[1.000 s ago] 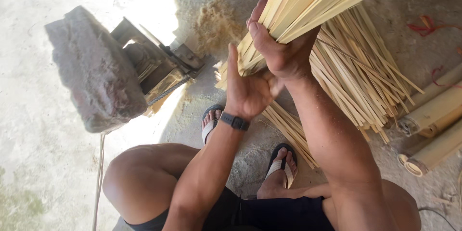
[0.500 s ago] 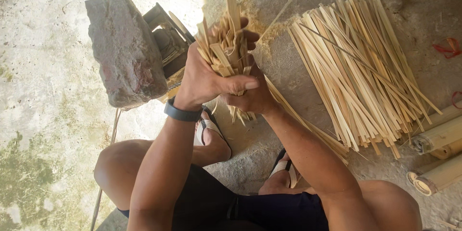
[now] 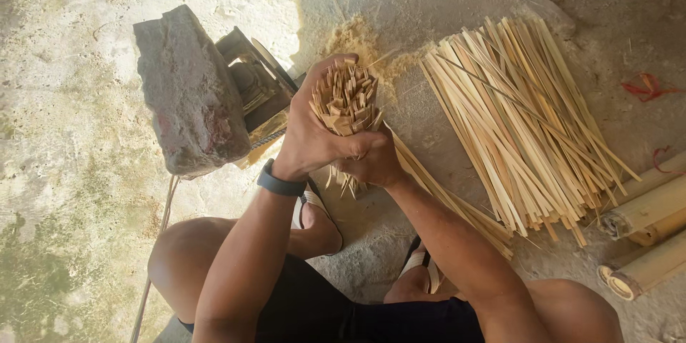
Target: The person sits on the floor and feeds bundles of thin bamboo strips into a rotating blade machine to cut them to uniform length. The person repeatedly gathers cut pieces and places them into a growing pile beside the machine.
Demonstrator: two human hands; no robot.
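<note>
Gripping upright bamboo strip bundle (image 3: pixel 346 100): left hand (image 3: pixel 314 136) fingers wrapped tight, right hand (image 3: pixel 371 161) clasped beneath.

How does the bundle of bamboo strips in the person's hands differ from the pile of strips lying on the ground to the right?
The held bundle stands on end, cut ends toward the camera; the pile on the ground lies flat, showing its full lengths. The held bundle is gripped tight by the left hand and right hand; the pile on the ground lies loose and fanned, untouched. The pile on the ground looks larger. Both are thin, pale yellow strips.
</note>
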